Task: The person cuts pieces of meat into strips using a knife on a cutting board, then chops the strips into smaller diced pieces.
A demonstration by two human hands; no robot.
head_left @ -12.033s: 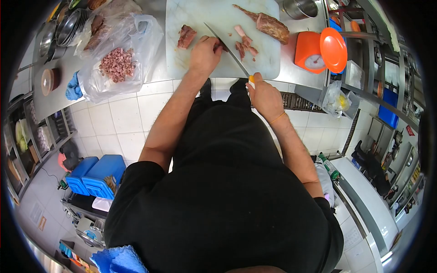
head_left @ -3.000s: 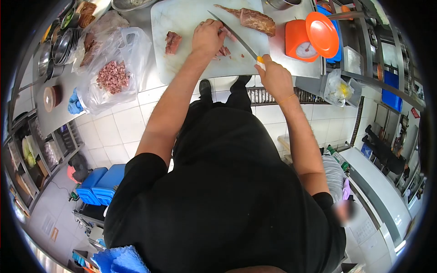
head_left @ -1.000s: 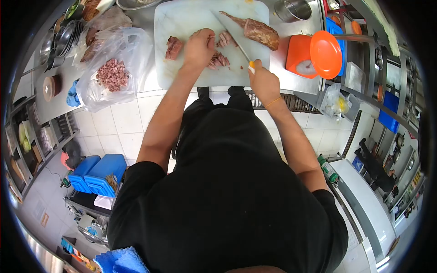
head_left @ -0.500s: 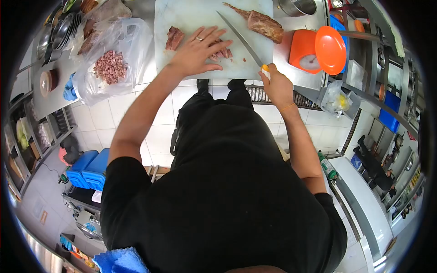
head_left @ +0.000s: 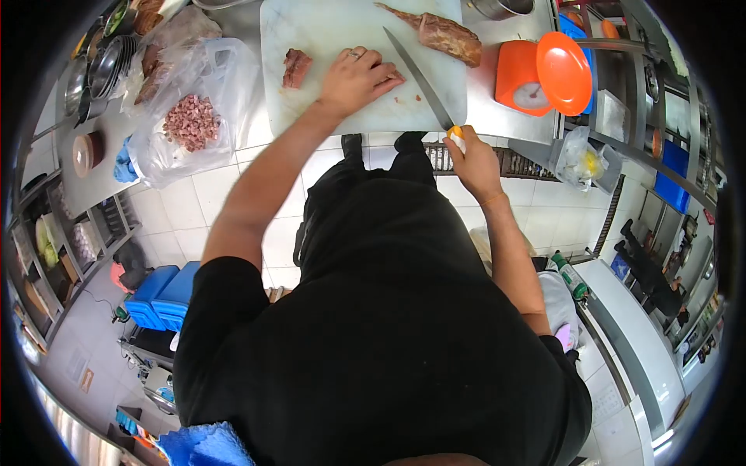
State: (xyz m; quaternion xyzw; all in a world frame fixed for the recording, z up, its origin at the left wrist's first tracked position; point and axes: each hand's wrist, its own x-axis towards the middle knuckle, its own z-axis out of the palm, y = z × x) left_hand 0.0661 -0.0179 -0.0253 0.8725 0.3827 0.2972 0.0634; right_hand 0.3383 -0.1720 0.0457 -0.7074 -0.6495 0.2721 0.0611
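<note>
My right hand (head_left: pixel 472 161) is wrapped round the yellow-and-white handle of a long knife (head_left: pixel 420 74). Its blade points up and left across the white cutting board (head_left: pixel 342 23). My left hand (head_left: pixel 359 81), with curled fingers, holds meat against the board to the left of the blade. Most of that meat is hidden under the hand, with a little pink showing by the fingertips. A separate chunk of meat (head_left: pixel 296 68) lies left of this hand. Beyond the knife is a larger dark-skinned piece of cured meat (head_left: pixel 447 37). Small scraps dot the board near the blade.
Left of the board, a clear plastic bag (head_left: pixel 225 85) bears a heap of diced meat (head_left: pixel 190 123). An orange scale (head_left: pixel 522 78) with an orange plate (head_left: pixel 563 74) stands at right. Stacked metal bowls (head_left: pixel 113 62) are far left. Another person (head_left: pixel 651 268) is at far right.
My left hand has gone from spread flat to curled, shifting slightly right and gathering the meat under its fingers. The knife stays in my right hand, almost unmoved, its tip slightly lower.
</note>
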